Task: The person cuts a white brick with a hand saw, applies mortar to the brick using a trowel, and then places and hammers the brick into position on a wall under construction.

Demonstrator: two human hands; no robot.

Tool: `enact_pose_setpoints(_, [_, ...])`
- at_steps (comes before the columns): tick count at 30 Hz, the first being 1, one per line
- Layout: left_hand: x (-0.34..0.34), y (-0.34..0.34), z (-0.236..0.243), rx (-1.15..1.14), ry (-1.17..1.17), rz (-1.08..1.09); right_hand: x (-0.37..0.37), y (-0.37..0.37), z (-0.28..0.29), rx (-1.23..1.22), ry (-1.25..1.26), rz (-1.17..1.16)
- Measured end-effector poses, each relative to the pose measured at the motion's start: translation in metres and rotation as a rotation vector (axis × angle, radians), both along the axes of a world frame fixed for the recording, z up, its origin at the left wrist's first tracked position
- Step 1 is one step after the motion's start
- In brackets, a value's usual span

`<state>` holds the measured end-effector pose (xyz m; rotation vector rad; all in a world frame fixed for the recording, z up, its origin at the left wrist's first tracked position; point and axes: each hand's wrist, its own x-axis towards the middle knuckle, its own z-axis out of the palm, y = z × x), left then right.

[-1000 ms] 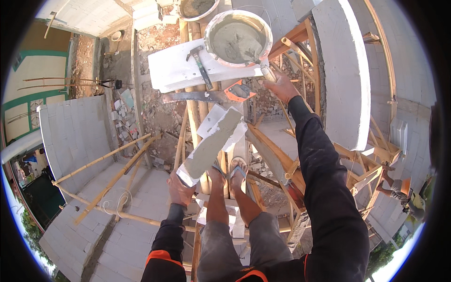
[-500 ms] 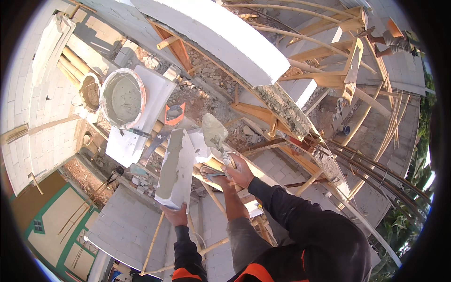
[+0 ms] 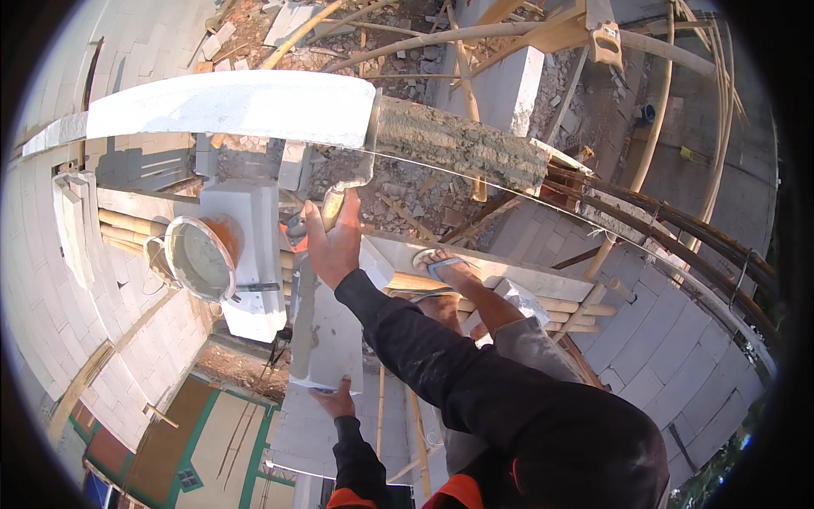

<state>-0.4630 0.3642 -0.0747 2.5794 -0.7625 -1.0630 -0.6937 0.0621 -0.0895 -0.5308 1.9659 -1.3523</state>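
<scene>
My right hand [image 3: 332, 242] grips a trowel [image 3: 349, 185] by its wooden handle, the blade turned edge-on against the end of a white block [image 3: 237, 106] laid on top of the wall. To the right of that block, wet grey mortar [image 3: 458, 146] covers the wall top. Below, my left hand [image 3: 337, 398] is closed on the lower end of a loose white block [image 3: 339, 339], which stands tilted with a strip of mortar along one face. My right forearm and hand hide part of its upper end.
A bucket of grey mortar [image 3: 200, 259] leans by a white slab [image 3: 242, 204] at the left. My sandalled foot [image 3: 449, 265] stands on a bamboo-and-plank platform [image 3: 526, 276]. A taut string [image 3: 492, 180] runs along the wall. A handsaw [image 3: 606, 47] hangs beyond; rods [image 3: 678, 220] jut at right.
My right hand has raised the trowel forward and left, from above the platform to the laid block's end. The view has turned. My left hand keeps hold of the loose block.
</scene>
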Motion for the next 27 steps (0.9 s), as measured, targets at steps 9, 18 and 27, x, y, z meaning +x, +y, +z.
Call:
enact_pose_setpoints(9, [0.002,-0.002,0.006,0.001,0.034,0.074,-0.006,0.035,0.029,-0.01,-0.264,0.031])
enact_pose_setpoints(18, [-0.003,-0.002,0.003,0.058,-0.094,-0.014,0.041,-0.013,0.005,0.115,0.032,-0.045])
enact_pose_setpoints(27, [0.005,-0.008,0.007,-0.039,0.046,0.073,-0.033,0.134,0.038,0.041,-0.597,0.03])
